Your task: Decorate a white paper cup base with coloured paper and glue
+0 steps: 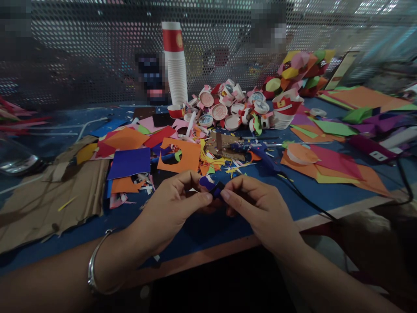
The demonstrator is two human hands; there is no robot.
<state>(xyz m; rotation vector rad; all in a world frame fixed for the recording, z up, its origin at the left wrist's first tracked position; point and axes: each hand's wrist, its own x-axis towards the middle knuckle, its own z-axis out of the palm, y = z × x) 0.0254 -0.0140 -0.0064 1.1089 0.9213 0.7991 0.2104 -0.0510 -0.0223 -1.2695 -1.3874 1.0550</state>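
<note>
Over the near edge of the table, my left hand [172,200] and my right hand [260,208] meet at a small dark-blue paper piece [215,189]. Thumb and fingers of each hand pinch it, the left from its left side and the right from its right end. Its left part looks rounded and the middle is folded or bent; the fingers hide the rest. Behind my right hand lies a blue glue gun [265,158] with a black cord. Beyond my left hand are an orange sheet [191,157] with a hole cut in it and a dark-blue paper square [129,163].
Torn cardboard [65,204] lies at the left. Behind the paper scraps stand a tall stack of paper cups [177,78] and a heap of cut cup pieces [219,112]. Coloured sheets [339,163] spread at the right. A perforated metal screen [215,26] closes the back.
</note>
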